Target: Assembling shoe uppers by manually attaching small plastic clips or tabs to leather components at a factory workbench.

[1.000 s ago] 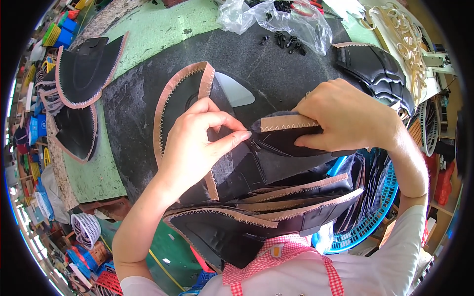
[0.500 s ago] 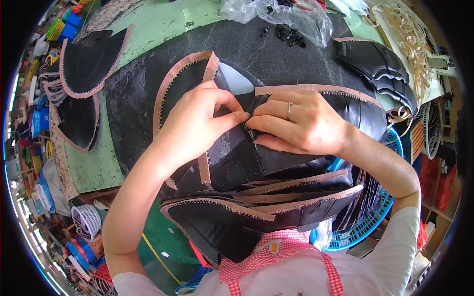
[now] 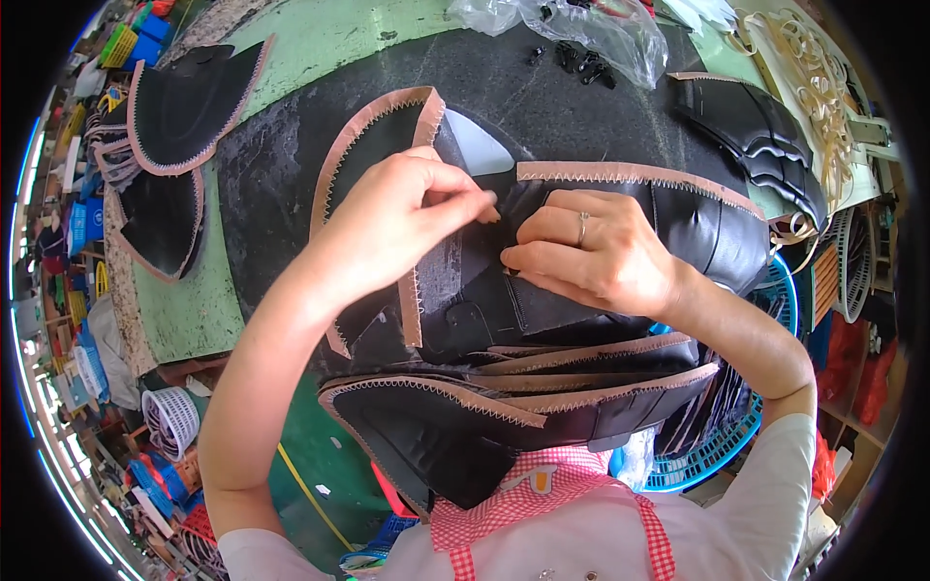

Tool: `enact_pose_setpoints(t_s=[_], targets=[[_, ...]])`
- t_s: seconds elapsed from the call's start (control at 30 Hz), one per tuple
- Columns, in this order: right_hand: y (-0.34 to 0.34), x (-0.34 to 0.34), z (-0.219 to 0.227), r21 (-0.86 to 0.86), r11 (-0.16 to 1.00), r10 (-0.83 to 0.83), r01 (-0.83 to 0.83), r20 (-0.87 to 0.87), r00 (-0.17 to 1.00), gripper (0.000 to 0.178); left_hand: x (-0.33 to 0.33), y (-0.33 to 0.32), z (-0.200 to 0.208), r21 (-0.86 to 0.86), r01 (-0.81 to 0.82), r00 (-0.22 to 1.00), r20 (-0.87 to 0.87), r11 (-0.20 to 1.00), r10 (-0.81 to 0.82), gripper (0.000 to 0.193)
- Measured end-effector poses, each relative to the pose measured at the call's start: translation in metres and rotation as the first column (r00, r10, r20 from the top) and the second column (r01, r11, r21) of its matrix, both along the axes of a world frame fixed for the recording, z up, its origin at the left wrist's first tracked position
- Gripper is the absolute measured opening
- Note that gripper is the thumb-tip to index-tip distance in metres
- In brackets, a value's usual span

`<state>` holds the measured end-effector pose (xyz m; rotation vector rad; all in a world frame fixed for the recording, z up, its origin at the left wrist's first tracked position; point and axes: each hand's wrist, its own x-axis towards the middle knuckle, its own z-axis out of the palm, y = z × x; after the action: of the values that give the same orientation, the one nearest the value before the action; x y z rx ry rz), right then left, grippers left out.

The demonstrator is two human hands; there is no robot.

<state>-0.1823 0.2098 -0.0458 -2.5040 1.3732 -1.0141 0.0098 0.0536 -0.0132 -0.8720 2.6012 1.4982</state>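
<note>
Black leather upper pieces with pinkish-brown, zigzag-stitched edging lie before me on a dark mat. My left hand hovers over the curved left piece, thumb and forefinger pinched together; whatever they hold is too small to make out. Curled over the right piece, my right hand has its fingertips closed at that piece's left end. Its own fingers hide what is in them. A pale bluish-white patch shows between the two pieces, beyond my hands.
More edged black pieces are stacked against my apron. Others lie at the far left and far right. Small black clips sit beside a clear plastic bag. A blue basket stands below the table at right.
My hands have drawn slightly apart, the left one lifting away from the spot where both met. A small shiny black part between them is now mostly covered. The whole view has shifted slightly.
</note>
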Motion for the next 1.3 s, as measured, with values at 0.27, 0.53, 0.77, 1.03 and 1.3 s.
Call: enact_pose_setpoints(t_s=[0.27,0.53,0.77,1.03,1.3], targets=[[-0.002,0.004,-0.001,-0.024,0.999,-0.045,0.046,0.020,0.999,0.022,-0.001,0.010,0.003,-0.163,0.108,0.994,-0.007,0.981,-0.110,0.013],[-0.004,0.017,0.014,0.024,0.984,0.177,-0.176,-0.067,0.982,0.021,0.001,-0.011,-0.018,-0.428,-0.131,0.985,-0.156,0.894,0.069,0.012],[0.039,-0.018,0.036,0.106,0.896,-0.421,0.432,-0.112,0.900,0.046,-0.001,-0.007,-0.017,-0.406,-0.100,0.991,-0.125,0.909,0.053,0.016],[0.055,-0.028,0.022,0.326,0.754,-0.557,0.571,-0.144,0.818,0.057,-0.001,-0.003,-0.016,-0.411,-0.105,0.992,-0.112,0.906,0.065,0.017],[0.055,-0.022,0.018,0.359,0.737,-0.602,0.573,-0.038,0.798,0.047,0.061,0.007,0.004,-0.202,-0.009,0.870,-0.484,0.979,-0.091,0.094]])
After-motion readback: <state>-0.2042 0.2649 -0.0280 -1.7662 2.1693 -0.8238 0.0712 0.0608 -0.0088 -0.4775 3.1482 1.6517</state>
